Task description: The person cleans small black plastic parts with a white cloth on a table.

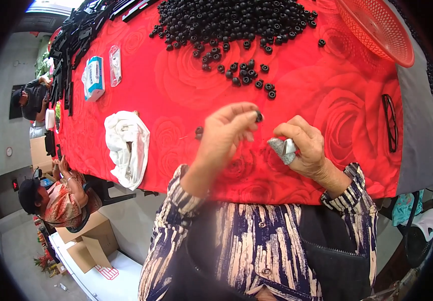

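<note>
Red rose-patterned cloth covers the long table that fills most of the view, with grey floor showing at the left. Above its near edge the left hand is raised, its fingertips pinched together on a small black ring-shaped part. Just to the right, the right hand is closed around a small grey metal tool whose end points toward the left hand; the two hands are near each other but apart. Another small black ring lies on the cloth just left of the left hand. Farther out, a loose scatter of the same black rings leads up to a big heap of them at the far end of the table. A red plastic mesh basket sits tilted at the far right, and a pair of dark-framed glasses lies near the right edge. To the left, a crumpled white cloth rests at the table's edge, with a white-and-blue tissue pack beyond it. Two other people sit at the far left, beside cardboard boxes on the floor.
</note>
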A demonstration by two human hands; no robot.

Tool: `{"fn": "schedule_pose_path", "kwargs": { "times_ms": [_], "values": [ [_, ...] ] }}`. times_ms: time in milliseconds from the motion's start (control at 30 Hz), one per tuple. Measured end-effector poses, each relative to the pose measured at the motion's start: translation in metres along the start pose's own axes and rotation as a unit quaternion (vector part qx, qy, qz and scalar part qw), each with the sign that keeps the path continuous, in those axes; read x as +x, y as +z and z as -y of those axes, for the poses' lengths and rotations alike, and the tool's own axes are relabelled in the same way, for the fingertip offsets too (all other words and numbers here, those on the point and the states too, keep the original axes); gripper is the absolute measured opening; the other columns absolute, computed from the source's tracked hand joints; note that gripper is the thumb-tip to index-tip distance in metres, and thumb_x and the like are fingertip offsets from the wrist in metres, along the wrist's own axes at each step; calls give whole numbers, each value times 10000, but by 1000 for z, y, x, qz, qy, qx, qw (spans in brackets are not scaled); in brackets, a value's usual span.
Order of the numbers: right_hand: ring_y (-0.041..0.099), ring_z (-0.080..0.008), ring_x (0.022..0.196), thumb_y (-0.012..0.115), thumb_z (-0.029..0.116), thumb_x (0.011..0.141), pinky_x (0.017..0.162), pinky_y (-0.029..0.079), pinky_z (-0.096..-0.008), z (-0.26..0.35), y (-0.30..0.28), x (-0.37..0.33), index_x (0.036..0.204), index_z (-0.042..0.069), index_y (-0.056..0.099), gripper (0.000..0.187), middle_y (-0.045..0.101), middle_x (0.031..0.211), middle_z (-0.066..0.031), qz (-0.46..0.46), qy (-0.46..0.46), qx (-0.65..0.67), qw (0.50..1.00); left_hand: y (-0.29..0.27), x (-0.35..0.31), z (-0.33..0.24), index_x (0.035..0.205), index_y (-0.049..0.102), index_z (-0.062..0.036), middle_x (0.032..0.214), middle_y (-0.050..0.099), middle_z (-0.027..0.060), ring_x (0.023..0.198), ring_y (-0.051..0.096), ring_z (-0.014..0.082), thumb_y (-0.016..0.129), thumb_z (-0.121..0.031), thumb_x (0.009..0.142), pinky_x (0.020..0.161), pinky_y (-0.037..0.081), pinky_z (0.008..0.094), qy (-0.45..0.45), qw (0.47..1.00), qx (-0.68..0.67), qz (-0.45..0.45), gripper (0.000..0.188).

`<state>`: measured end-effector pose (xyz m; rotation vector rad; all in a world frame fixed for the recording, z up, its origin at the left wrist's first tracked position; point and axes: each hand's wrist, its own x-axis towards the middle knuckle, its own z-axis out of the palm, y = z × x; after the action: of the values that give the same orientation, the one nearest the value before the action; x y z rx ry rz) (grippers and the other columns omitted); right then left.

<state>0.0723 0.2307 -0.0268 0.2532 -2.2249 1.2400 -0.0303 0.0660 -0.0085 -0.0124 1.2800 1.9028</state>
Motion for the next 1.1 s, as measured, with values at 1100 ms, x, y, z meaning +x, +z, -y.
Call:
{"fn": "schedule_pose_path", "kwargs": {
  "times_ms": [1100],
  "values": [
    [591, -223, 612, 751, 94, 688, 513, 455, -315, 6, -4, 1, 950, 21, 630, 297, 559, 742, -82, 135, 5, 118, 984, -12, -35, 16, 1081, 596, 29, 869, 624, 36, 679, 568, 83, 608, -156, 906, 591, 482, 229, -232, 957, -81, 152, 255]
  ]
}}
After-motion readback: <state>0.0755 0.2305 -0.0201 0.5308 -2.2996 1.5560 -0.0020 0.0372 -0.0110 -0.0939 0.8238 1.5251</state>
